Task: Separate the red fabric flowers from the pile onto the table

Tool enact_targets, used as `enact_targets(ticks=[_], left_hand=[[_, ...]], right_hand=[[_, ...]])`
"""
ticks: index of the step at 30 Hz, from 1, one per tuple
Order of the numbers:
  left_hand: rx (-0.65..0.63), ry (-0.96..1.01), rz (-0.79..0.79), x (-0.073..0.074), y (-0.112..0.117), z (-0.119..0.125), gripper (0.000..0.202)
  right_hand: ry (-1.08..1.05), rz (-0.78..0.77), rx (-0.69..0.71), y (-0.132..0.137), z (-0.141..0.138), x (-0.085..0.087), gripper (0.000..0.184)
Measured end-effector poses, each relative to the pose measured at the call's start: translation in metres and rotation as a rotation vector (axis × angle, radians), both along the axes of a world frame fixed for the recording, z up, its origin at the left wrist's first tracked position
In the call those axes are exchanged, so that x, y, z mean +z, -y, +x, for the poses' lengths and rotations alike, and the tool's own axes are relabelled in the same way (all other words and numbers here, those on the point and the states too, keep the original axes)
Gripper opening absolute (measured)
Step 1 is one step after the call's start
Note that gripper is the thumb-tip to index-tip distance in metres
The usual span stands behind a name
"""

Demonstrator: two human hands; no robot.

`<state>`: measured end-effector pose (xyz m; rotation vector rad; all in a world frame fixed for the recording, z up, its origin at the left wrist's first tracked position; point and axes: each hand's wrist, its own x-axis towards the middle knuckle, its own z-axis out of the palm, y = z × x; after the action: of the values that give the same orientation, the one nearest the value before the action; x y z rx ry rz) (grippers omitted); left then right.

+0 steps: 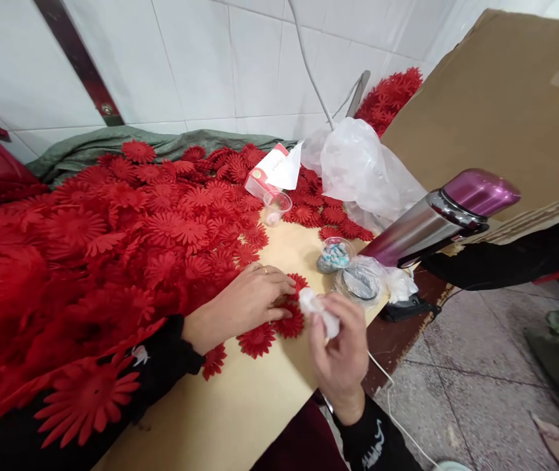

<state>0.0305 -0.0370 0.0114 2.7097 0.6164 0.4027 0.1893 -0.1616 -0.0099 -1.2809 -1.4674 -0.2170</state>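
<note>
In the head view my right hand [341,350] is closed around a crumpled white tissue [327,322], pinched between thumb and fingers. My left hand [252,297] lies palm down with its fingers apart, the fingertips touching a red fabric flower [299,282] close to the tissue. Another red flower [292,324] is just under its thumb. Below the wrist, one more red flower [256,340] rests on the pale tabletop [240,405]. A large red flower [90,396] lies over my left sleeve. What is under the left palm is hidden.
A deep heap of red flowers [127,242] covers the left side. Behind my hands stand a tissue box [264,171], a small clear cup [277,208], a cup of blue-white pieces [336,254] and a leaning thermos [427,219]. A cardboard sheet [495,111] rises at right.
</note>
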Motion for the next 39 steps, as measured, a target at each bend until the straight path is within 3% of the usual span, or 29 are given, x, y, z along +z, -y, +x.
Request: enact_targets(ticks=[2,5,8,12,15,19,21,23,27,33,39], left_hand=[[-0.019,0.001,-0.037,0.003,0.003,-0.007,0.026],[0.038,0.047,-0.061,0.004,0.007,-0.017,0.035],[0.137,0.072,-0.014,-0.003,0.012,-0.023,0.041],[0.156,0.052,0.056,-0.015,0.018,-0.027,0.064],[0.140,0.039,0.081,-0.018,0.018,-0.028,0.069],[0.127,0.038,0.066,-0.018,0.016,-0.028,0.070],[0.129,0.045,0.055,-0.018,0.015,-0.028,0.070],[0.138,0.048,0.040,-0.018,0.014,-0.027,0.070],[0.154,0.055,0.020,-0.018,0.014,-0.027,0.071],[0.143,0.073,0.020,-0.019,0.015,-0.027,0.067],[0.142,0.064,0.041,-0.021,0.014,-0.028,0.067]], right_hand=[[-0.065,0.014,-0.111,-0.010,0.020,0.013,0.033],[0.096,-0.111,-0.186,-0.029,0.053,0.043,0.014],[0.293,-0.306,-0.153,-0.050,0.078,0.068,0.017],[0.556,-0.551,-0.029,-0.078,0.089,0.076,0.024],[0.599,-0.544,-0.043,-0.080,0.086,0.081,0.023],[0.505,-0.403,-0.160,-0.054,0.068,0.093,0.020],[0.462,-0.374,-0.111,-0.043,0.053,0.089,0.019],[0.484,-0.409,0.022,-0.040,0.038,0.075,0.015],[0.632,-0.636,0.261,-0.045,0.021,0.044,0.022],[0.481,-0.538,0.178,-0.043,0.028,0.044,0.018],[0.485,-0.620,0.217,-0.040,0.027,0.035,0.022]])
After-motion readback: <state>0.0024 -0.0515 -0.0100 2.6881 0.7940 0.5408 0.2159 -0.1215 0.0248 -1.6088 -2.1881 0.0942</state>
